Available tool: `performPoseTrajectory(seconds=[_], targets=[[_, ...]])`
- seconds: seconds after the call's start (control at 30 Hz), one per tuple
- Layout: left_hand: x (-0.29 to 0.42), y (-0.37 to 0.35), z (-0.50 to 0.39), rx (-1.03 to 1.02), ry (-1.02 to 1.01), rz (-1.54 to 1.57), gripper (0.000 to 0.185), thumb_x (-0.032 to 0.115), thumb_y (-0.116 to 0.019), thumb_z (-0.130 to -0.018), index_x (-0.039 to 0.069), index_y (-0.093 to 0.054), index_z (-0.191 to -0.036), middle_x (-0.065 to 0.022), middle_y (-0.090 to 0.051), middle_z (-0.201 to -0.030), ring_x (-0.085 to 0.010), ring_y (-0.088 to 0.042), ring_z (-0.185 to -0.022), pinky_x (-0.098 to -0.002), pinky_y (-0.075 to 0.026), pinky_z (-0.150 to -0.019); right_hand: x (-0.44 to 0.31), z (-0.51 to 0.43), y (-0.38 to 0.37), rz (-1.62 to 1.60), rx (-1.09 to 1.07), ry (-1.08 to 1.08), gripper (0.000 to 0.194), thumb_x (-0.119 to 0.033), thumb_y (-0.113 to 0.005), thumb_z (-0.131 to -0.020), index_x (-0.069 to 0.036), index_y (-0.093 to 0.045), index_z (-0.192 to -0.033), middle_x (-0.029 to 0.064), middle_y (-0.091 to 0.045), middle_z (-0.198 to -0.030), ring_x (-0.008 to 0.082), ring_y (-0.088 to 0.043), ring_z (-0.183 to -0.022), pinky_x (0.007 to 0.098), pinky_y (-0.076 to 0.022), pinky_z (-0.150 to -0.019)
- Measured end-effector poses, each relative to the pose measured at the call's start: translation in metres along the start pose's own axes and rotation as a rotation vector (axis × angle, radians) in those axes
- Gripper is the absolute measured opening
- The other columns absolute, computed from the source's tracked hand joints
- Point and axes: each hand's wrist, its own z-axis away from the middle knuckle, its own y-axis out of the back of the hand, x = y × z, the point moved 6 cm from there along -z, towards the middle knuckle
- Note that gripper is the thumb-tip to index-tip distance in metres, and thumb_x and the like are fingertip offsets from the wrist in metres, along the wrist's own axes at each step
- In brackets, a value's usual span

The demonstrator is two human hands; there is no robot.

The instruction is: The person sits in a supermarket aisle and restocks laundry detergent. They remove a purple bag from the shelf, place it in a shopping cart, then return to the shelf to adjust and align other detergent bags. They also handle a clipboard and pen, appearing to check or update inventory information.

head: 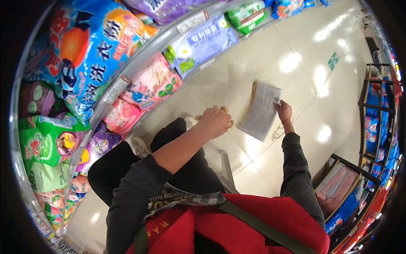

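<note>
My right hand [283, 111] grips the right edge of a sheaf of printed paper [258, 111], with a tan edge showing along its far left side. A small pale thing shows by my thumb, too blurred to name. The paper hangs above the floor, slightly blurred. To its left, my left hand [215, 122] is curled closed, back of the hand up. Around its fingers show parts of a small tan object [225, 109]; most of it is hidden, so I cannot tell what it is. Neither hand touches the shelf.
Shelving on the left holds a large blue bag of washing powder [92, 47], pink wipes packs [155, 81] and a lavender wipes pack [203, 44]. A grey bent support [226, 171] stands beside my leg. Black-framed racks [361, 171] with boxed goods line the right. Glossy tiled floor [228, 76] lies between.
</note>
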Motion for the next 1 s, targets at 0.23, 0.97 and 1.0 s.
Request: performPoseTrajectory(seconds=[0.23, 0.97, 1.0], targets=[[0.007, 0.037, 0.011, 0.063, 0.048, 0.128, 0.023, 0.025, -0.058, -0.078, 0.004, -0.064, -0.085, -0.0185, -0.061, -0.092, -0.0353, -0.06, -0.084, -0.0452, -0.048, -0.068, -0.074, -0.01, 0.135, -0.796, 0.111, -0.094, 0.034, -0.035, -0.061, -0.087, -0.01, -0.052, -0.066, -0.0065, -0.039, -0.051, 0.0022, -0.031, -0.043, 0.0204, -0.0237, -0.039], [0.065, 0.112, 0.289, 0.739, -0.122, 0.101, 0.028, 0.01, -0.065, -0.07, 0.012, -0.063, -0.098, -0.0048, -0.059, -0.11, -0.0235, -0.057, -0.094, -0.0309, -0.05, -0.078, -0.277, 0.126, 0.329, -1.689, -0.098, 0.098, 0.032, -0.033, -0.051, -0.093, -0.005, -0.056, -0.078, -0.0072, -0.037, -0.052, 0.0023, -0.031, -0.043, 0.019, -0.0248, -0.039], [0.048, 0.107, 0.302, 0.816, -0.033, 0.272, 0.031, 0.007, -0.066, -0.068, 0.01, -0.063, -0.099, -0.0064, -0.06, -0.109, -0.0228, -0.059, -0.093, -0.0301, -0.049, -0.079, -0.283, 0.122, 0.332, -1.277, 0.009, 0.232, 0.034, -0.033, -0.053, -0.092, -0.007, -0.054, -0.069, -0.0063, -0.04, -0.053, 0.0038, -0.034, -0.044, 0.0222, -0.0264, -0.04]])
